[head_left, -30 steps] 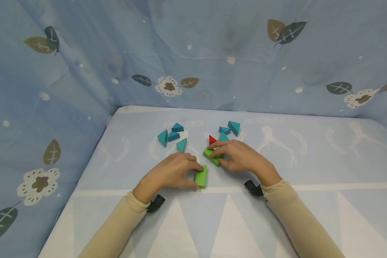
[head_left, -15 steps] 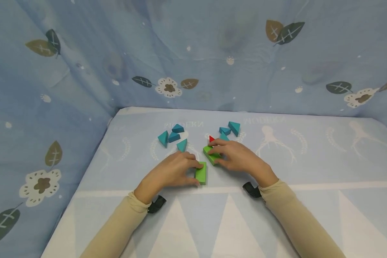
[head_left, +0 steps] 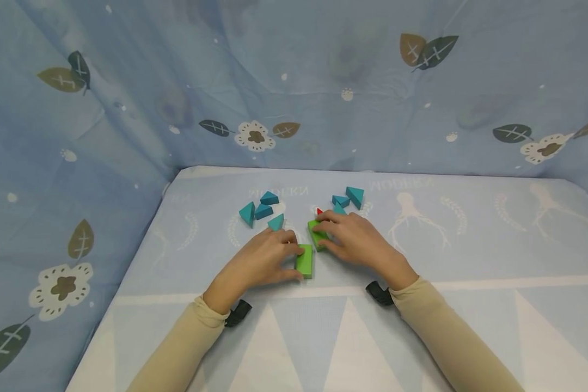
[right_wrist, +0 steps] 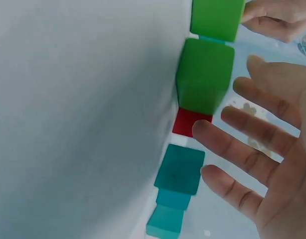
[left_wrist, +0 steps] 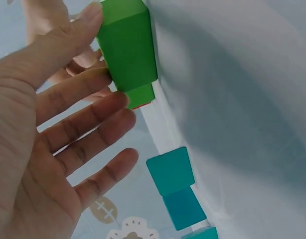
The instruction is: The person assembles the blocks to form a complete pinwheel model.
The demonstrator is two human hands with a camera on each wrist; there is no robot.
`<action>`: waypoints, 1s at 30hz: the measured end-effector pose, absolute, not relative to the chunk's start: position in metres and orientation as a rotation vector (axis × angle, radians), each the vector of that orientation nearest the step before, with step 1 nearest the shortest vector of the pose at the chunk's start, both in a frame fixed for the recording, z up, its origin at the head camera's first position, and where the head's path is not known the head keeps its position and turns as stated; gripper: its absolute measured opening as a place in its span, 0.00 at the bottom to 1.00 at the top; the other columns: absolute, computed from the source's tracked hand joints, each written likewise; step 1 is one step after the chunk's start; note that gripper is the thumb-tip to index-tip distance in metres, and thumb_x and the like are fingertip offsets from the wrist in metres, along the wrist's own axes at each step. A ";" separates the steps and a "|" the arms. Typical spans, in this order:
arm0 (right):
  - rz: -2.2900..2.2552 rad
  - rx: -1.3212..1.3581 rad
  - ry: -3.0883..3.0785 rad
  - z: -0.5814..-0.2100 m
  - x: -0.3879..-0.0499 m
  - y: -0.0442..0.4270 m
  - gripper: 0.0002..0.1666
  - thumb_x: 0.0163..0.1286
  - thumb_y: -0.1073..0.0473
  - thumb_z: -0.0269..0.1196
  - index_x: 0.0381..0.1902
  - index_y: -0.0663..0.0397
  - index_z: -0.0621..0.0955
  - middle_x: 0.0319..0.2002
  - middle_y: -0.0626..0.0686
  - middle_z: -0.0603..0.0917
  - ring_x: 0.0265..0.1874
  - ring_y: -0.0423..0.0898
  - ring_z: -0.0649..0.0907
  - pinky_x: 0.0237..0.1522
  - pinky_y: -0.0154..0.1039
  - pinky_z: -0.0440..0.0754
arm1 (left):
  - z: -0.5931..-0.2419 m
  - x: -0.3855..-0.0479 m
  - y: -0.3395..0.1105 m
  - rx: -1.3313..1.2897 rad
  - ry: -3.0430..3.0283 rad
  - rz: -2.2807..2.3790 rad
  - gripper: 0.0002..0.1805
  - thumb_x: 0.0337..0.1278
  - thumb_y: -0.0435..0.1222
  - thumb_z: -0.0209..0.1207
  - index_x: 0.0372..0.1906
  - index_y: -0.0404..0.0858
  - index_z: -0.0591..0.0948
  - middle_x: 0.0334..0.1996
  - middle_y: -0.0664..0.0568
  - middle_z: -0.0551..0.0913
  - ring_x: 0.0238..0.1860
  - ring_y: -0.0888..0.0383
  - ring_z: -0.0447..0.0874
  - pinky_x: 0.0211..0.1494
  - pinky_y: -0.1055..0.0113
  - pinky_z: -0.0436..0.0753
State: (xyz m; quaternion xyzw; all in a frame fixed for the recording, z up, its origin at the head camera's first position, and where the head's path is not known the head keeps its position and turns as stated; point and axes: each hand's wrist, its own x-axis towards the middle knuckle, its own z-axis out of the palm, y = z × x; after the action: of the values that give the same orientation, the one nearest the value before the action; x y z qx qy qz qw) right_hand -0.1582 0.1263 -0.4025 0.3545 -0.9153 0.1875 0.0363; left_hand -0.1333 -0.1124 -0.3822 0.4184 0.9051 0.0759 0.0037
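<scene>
In the head view two green blocks lie on the cloth, slightly apart: the nearer one (head_left: 305,263) upright in the picture, the farther one (head_left: 316,234) tilted. My left hand (head_left: 263,259) has its thumb and index fingertip at the nearer block's top left edge; the left wrist view shows the fingers mostly straight beside that block (left_wrist: 128,50). My right hand (head_left: 355,239) reaches over the farther block. In the right wrist view its index fingertip is close against this block (right_wrist: 205,74), the thumb slightly off it, and a red block (right_wrist: 192,122) sits just beyond.
Several teal and blue triangular blocks, including one teal block (head_left: 247,214), lie behind the left hand. Others, such as a teal triangle (head_left: 355,196), stand behind the right hand. A blue patterned curtain (head_left: 294,81) rises along the table's back and left.
The farther green block has turned closer to upright and shifted slightly left, with my right hand moving left over it. The nearer green block has moved slightly away from me.
</scene>
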 end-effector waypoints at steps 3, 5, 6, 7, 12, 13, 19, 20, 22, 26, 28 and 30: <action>0.596 1.109 -2.844 -0.398 -0.159 0.131 0.16 0.68 0.57 0.64 0.53 0.47 0.85 0.58 0.47 0.82 0.45 0.47 0.84 0.43 0.43 0.81 | -0.382 -0.134 -0.114 1.311 2.842 0.263 0.27 0.45 0.56 0.72 0.49 0.47 0.87 0.44 0.55 0.81 0.37 0.60 0.78 0.43 0.64 0.77; 0.652 1.140 -2.869 -0.396 -0.159 0.135 0.16 0.69 0.60 0.62 0.53 0.50 0.85 0.59 0.48 0.81 0.50 0.49 0.84 0.46 0.43 0.82 | -0.382 -0.134 -0.115 1.327 2.847 0.275 0.26 0.46 0.56 0.71 0.49 0.48 0.87 0.45 0.56 0.81 0.35 0.60 0.77 0.41 0.65 0.76; 0.679 1.151 -2.883 -0.395 -0.159 0.136 0.16 0.69 0.62 0.61 0.53 0.51 0.85 0.59 0.50 0.81 0.52 0.49 0.84 0.46 0.43 0.82 | -0.382 -0.134 -0.115 1.339 2.848 0.284 0.24 0.46 0.55 0.71 0.48 0.48 0.88 0.44 0.56 0.81 0.35 0.61 0.77 0.40 0.66 0.75; 0.701 1.162 -2.890 -0.395 -0.159 0.137 0.16 0.69 0.63 0.60 0.53 0.52 0.85 0.60 0.51 0.81 0.54 0.50 0.83 0.47 0.42 0.82 | -0.382 -0.134 -0.115 1.353 2.845 0.290 0.23 0.47 0.55 0.71 0.48 0.48 0.88 0.43 0.56 0.81 0.35 0.61 0.77 0.40 0.67 0.75; 0.769 1.190 -2.919 -0.393 -0.158 0.136 0.19 0.70 0.65 0.58 0.57 0.58 0.83 0.63 0.53 0.77 0.53 0.49 0.83 0.47 0.41 0.81 | -0.381 -0.134 -0.114 1.375 2.829 0.285 0.19 0.48 0.53 0.71 0.44 0.48 0.89 0.40 0.57 0.82 0.37 0.61 0.78 0.42 0.66 0.77; 0.774 1.193 -2.924 -0.393 -0.158 0.135 0.19 0.70 0.65 0.57 0.58 0.59 0.82 0.64 0.54 0.76 0.53 0.49 0.83 0.48 0.42 0.81 | -0.381 -0.134 -0.114 1.374 2.828 0.281 0.19 0.48 0.53 0.71 0.43 0.48 0.89 0.40 0.57 0.82 0.38 0.61 0.79 0.42 0.65 0.77; 0.817 1.174 -2.984 -0.391 -0.157 0.130 0.23 0.71 0.65 0.55 0.63 0.61 0.77 0.67 0.53 0.71 0.60 0.50 0.79 0.55 0.45 0.80 | -0.380 -0.135 -0.114 1.383 2.833 0.286 0.18 0.47 0.53 0.71 0.42 0.49 0.90 0.39 0.58 0.83 0.36 0.61 0.79 0.40 0.65 0.77; 0.827 1.167 -2.996 -0.391 -0.156 0.129 0.24 0.72 0.64 0.55 0.64 0.61 0.76 0.68 0.53 0.70 0.61 0.50 0.78 0.56 0.45 0.80 | -0.380 -0.135 -0.114 1.387 2.833 0.288 0.18 0.47 0.53 0.72 0.42 0.48 0.90 0.39 0.58 0.83 0.36 0.61 0.78 0.40 0.66 0.77; 0.833 1.153 -3.020 -0.393 -0.156 0.128 0.25 0.72 0.64 0.54 0.66 0.61 0.74 0.69 0.53 0.69 0.63 0.50 0.76 0.58 0.45 0.79 | -0.381 -0.135 -0.113 1.396 2.832 0.289 0.18 0.46 0.53 0.72 0.42 0.48 0.90 0.38 0.58 0.83 0.35 0.61 0.78 0.39 0.66 0.77; 0.808 1.151 -3.026 -0.397 -0.154 0.126 0.27 0.72 0.65 0.54 0.69 0.61 0.71 0.70 0.55 0.66 0.65 0.52 0.74 0.61 0.48 0.77 | -0.383 -0.134 -0.113 1.403 2.829 0.301 0.19 0.45 0.52 0.73 0.41 0.47 0.90 0.37 0.57 0.82 0.34 0.60 0.78 0.38 0.67 0.76; 0.799 1.156 -3.017 -0.400 -0.153 0.124 0.28 0.71 0.65 0.54 0.69 0.61 0.70 0.71 0.56 0.65 0.67 0.53 0.72 0.63 0.48 0.76 | -0.384 -0.134 -0.113 1.400 2.828 0.311 0.19 0.45 0.52 0.73 0.41 0.46 0.90 0.37 0.57 0.82 0.33 0.60 0.78 0.37 0.67 0.76; 0.786 1.162 -3.003 -0.402 -0.153 0.123 0.29 0.71 0.65 0.54 0.70 0.60 0.69 0.71 0.56 0.65 0.67 0.53 0.72 0.63 0.48 0.76 | -0.384 -0.133 -0.114 1.395 2.826 0.318 0.20 0.44 0.52 0.73 0.42 0.46 0.90 0.36 0.57 0.82 0.32 0.60 0.78 0.37 0.67 0.76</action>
State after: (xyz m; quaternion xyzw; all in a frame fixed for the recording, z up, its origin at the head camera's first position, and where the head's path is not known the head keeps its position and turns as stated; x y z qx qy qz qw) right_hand -0.1530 0.1234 -0.4025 0.3494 -0.9026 0.2362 -0.0864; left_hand -0.1335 -0.1136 -0.3842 0.4404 0.8921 0.1004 -0.0132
